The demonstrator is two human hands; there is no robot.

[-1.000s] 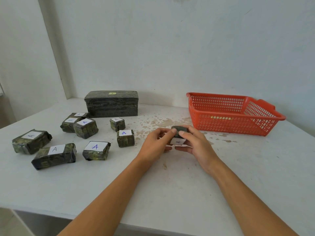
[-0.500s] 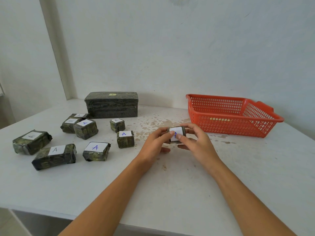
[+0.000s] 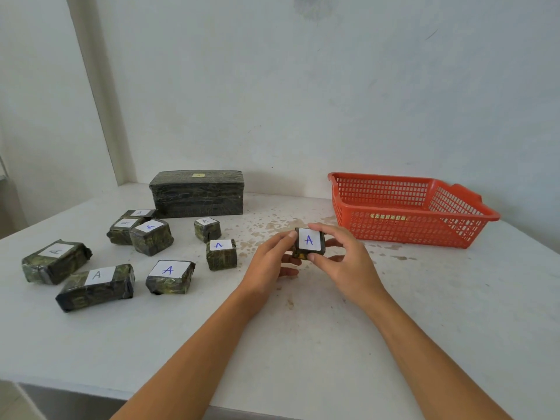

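Note:
A small dark wrapped block [image 3: 309,241] with a white label marked "A" is held just above the table [image 3: 303,344] at its middle. My left hand [image 3: 269,263] pinches its left side with curled fingers. My right hand [image 3: 344,257] grips it from the right, thumb under the label and fingers over the top. The label faces me, upright. An orange plastic basket [image 3: 406,209] stands to the right of the hands, nothing visible inside it.
Several dark wrapped packages with "A" labels lie on the left half of the table, such as the nearest cube [image 3: 221,253] and a flat one [image 3: 170,276]. A large wrapped box [image 3: 197,192] stands at the back by the wall. The table's front edge runs close to me.
Both hands have turned the block so that its "A" label, first facing down and toward me, now faces me squarely and upright. The block also rose slightly.

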